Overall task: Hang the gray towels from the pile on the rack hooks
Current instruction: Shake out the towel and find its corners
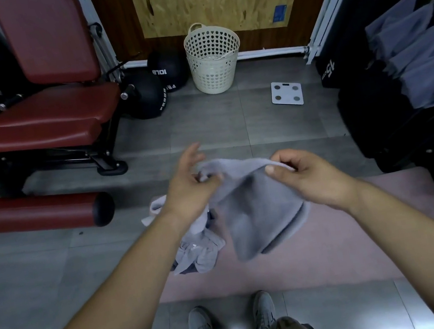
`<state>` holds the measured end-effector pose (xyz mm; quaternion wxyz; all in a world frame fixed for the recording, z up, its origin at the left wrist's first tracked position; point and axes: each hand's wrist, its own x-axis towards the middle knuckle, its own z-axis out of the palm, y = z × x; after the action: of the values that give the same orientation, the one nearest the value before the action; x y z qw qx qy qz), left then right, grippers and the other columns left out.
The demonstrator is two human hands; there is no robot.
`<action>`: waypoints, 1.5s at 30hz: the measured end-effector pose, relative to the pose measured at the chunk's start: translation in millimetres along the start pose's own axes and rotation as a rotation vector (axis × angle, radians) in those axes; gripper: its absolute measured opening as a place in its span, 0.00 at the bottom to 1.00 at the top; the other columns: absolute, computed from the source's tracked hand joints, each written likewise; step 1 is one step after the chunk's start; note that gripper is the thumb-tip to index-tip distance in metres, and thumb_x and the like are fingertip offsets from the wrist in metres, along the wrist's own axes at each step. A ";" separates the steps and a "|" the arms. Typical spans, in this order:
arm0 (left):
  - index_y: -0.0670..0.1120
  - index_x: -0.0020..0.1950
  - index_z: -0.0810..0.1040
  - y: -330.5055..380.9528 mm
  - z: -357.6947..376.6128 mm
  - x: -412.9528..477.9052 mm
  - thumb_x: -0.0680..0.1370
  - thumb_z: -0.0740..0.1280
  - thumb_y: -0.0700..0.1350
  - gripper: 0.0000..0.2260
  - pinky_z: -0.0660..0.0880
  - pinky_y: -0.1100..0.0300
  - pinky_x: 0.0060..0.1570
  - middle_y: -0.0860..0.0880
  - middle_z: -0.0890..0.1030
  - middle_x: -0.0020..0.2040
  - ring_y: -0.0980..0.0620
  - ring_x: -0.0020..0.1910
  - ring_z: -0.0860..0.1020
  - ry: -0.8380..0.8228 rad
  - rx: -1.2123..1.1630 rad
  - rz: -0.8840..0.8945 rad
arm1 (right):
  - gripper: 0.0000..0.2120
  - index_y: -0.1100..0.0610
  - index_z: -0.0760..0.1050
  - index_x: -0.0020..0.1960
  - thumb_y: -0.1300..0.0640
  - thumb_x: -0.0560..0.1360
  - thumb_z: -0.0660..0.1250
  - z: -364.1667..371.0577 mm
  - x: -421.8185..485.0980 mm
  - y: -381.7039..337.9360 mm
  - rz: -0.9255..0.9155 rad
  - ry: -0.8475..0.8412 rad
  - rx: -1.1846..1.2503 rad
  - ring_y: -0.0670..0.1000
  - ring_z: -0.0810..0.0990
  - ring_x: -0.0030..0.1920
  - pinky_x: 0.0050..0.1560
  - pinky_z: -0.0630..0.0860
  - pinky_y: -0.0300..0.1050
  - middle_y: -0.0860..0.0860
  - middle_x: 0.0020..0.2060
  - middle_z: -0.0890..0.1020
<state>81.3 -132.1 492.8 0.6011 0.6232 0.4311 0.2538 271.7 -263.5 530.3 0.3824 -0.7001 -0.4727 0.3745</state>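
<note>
A gray towel hangs in the air between my two hands, above a pink mat. My right hand pinches its top edge between thumb and fingers. My left hand grips the other end of that edge with thumb and lower fingers, the upper fingers spread. Below, a small pile of gray towels lies at the mat's left edge. At the far right, several gray towels hang on a dark rack.
A red padded gym bench fills the left side, its roller pad jutting toward me. Two black medicine balls, a cream laundry basket and a white scale stand on the gray floor ahead. My shoes are at the bottom.
</note>
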 end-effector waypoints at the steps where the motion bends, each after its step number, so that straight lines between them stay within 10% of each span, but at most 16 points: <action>1: 0.53 0.74 0.68 2.3 1.2 -0.7 0.74 0.75 0.37 0.32 0.73 0.73 0.52 0.59 0.76 0.63 0.64 0.57 0.77 -0.153 -0.005 0.015 | 0.15 0.65 0.74 0.42 0.54 0.80 0.67 1.2 1.1 -4.8 -0.011 -0.049 0.019 0.47 0.67 0.35 0.35 0.64 0.42 0.51 0.33 0.70; 5: 0.47 0.63 0.80 14.8 9.5 -2.5 0.74 0.77 0.42 0.18 0.76 0.57 0.60 0.49 0.84 0.57 0.55 0.58 0.81 -0.505 -0.001 -0.011 | 0.18 0.62 0.80 0.42 0.47 0.77 0.70 2.4 6.4 -21.8 0.069 -0.160 0.162 0.51 0.72 0.38 0.40 0.69 0.45 0.55 0.35 0.76; 9: 0.45 0.42 0.82 19.2 5.1 5.4 0.77 0.73 0.41 0.03 0.75 0.59 0.45 0.46 0.82 0.40 0.53 0.41 0.79 -0.312 -0.097 0.000 | 0.24 0.63 0.77 0.40 0.40 0.71 0.75 -12.4 4.8 -16.4 0.160 -0.188 0.102 0.49 0.71 0.35 0.35 0.67 0.40 0.52 0.32 0.74; 18: 0.37 0.46 0.78 -1.9 -9.1 17.6 0.77 0.72 0.46 0.11 0.74 0.52 0.46 0.44 0.77 0.40 0.49 0.40 0.74 0.175 -0.061 -0.084 | 0.26 0.57 0.65 0.33 0.39 0.72 0.73 -38.2 -11.9 17.7 0.280 -0.092 -0.198 0.48 0.60 0.28 0.27 0.58 0.39 0.51 0.29 0.63; 20: 0.40 0.51 0.79 -0.8 -2.7 12.6 0.76 0.74 0.42 0.08 0.75 0.56 0.48 0.48 0.80 0.45 0.52 0.43 0.77 0.088 0.074 -0.060 | 0.25 0.56 0.65 0.33 0.39 0.72 0.72 -37.5 -14.0 16.8 0.222 -0.101 -0.112 0.47 0.60 0.29 0.29 0.58 0.40 0.50 0.29 0.62; 24: 0.48 0.73 0.71 20.5 22.3 -8.6 0.71 0.77 0.34 0.33 0.73 0.74 0.50 0.55 0.77 0.67 0.68 0.55 0.78 -0.418 0.015 -0.004 | 0.24 0.55 0.68 0.31 0.39 0.73 0.72 -23.8 -9.1 3.3 0.101 -0.190 0.096 0.47 0.60 0.31 0.30 0.57 0.39 0.50 0.28 0.63; 27: 0.42 0.65 0.78 26.8 34.9 -10.5 0.74 0.75 0.36 0.19 0.76 0.66 0.51 0.47 0.83 0.56 0.60 0.50 0.81 -0.613 0.052 -0.008 | 0.18 0.59 0.75 0.34 0.46 0.72 0.73 -21.8 -5.2 -6.9 0.115 -0.284 0.232 0.46 0.71 0.33 0.34 0.67 0.35 0.51 0.30 0.73; 31: 0.41 0.44 0.80 22.2 24.2 -1.8 0.76 0.73 0.39 0.04 0.73 0.61 0.42 0.48 0.80 0.38 0.55 0.38 0.76 -0.447 0.004 -0.017 | 0.11 0.57 0.77 0.38 0.52 0.69 0.75 -39.0 -8.9 1.3 0.213 -0.347 0.250 0.47 0.75 0.32 0.33 0.71 0.38 0.53 0.32 0.77; 40: 0.43 0.44 0.79 9.6 10.3 0.9 0.78 0.72 0.44 0.06 0.69 0.51 0.44 0.42 0.76 0.41 0.46 0.41 0.72 -0.217 -0.053 -0.141 | 0.19 0.59 0.75 0.43 0.43 0.72 0.74 -48.8 -16.1 23.3 0.248 -0.053 0.267 0.49 0.75 0.34 0.36 0.74 0.42 0.53 0.33 0.77; 45: 0.43 0.51 0.78 6.3 19.6 -1.0 0.77 0.73 0.46 0.08 0.74 0.60 0.44 0.44 0.79 0.44 0.48 0.43 0.76 -0.102 -0.079 -0.183 | 0.08 0.57 0.76 0.53 0.55 0.77 0.70 -37.9 -18.7 9.2 0.178 0.046 0.347 0.51 0.77 0.32 0.34 0.74 0.43 0.56 0.34 0.80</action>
<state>98.6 -142.7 496.2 0.6671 0.5692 0.4445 0.1827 303.6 -290.5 541.4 0.4735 -0.6709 -0.3286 0.4667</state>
